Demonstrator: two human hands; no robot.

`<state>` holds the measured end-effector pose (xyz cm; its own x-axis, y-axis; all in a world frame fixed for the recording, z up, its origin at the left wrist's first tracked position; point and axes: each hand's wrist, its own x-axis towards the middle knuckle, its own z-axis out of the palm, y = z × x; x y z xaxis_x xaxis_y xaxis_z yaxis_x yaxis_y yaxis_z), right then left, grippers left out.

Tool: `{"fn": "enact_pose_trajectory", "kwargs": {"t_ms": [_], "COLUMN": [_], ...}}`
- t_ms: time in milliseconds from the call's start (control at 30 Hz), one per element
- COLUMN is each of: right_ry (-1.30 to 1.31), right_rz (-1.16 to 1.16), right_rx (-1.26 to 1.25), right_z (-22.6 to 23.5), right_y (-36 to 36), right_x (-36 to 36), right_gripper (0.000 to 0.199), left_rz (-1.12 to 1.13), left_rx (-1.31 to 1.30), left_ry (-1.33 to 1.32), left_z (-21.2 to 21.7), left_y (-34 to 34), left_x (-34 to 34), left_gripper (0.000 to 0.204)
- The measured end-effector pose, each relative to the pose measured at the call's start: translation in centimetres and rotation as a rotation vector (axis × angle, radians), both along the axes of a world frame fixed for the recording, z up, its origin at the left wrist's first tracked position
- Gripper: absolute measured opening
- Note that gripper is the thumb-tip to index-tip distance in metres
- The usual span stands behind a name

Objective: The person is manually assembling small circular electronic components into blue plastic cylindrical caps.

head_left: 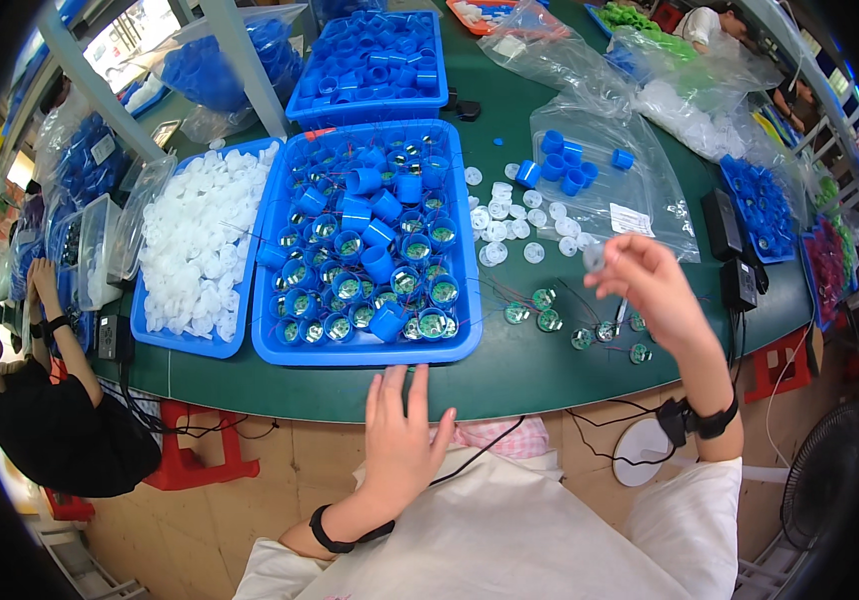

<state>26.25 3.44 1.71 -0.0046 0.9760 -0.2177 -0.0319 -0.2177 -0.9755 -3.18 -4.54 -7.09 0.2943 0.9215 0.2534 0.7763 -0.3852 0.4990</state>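
Note:
My right hand (655, 290) is raised over the right part of the table, its thumb and fingertips pinching a translucent white disc (594, 258). Beneath and beside it lie several small round green circuit boards (549, 320) with thin wires. A group of loose white discs (498, 230) is spread just left of that hand. My left hand (402, 425) holds nothing; its fingers stretch out at the table's near edge, close to the front rim of a blue tray (370, 355). Many blue cups (378, 263) fill this tray, most with green boards and wires inside.
Left of it stands a blue tray of white discs (200, 240); behind is a blue tray of cups (375, 70). Loose blue cups (573, 180) lie on a clear plastic bag (640, 190). Black boxes (740, 285) with cables sit right. A co-worker (40, 400) works at far left.

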Motion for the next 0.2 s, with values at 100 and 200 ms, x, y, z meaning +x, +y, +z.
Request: {"fn": "enact_pose_trajectory", "kwargs": {"t_ms": [100, 200], "right_ry": [0.088, -0.075], "right_rz": [-0.108, -0.176], "right_rx": [-0.018, 0.11], "right_z": [-0.7, -1.6], "right_y": [3.1, 5.8], "right_x": [3.1, 4.7], "right_gripper": [0.021, 0.02], "left_rz": [-0.122, -0.265], "left_rx": [-0.038, -0.067], "left_ry": [-0.039, -0.074], "left_z": [-0.2, 0.2], "left_y": [-0.2, -0.1], "left_x": [1.2, 2.8], "left_gripper": [0.057, 0.057]}}
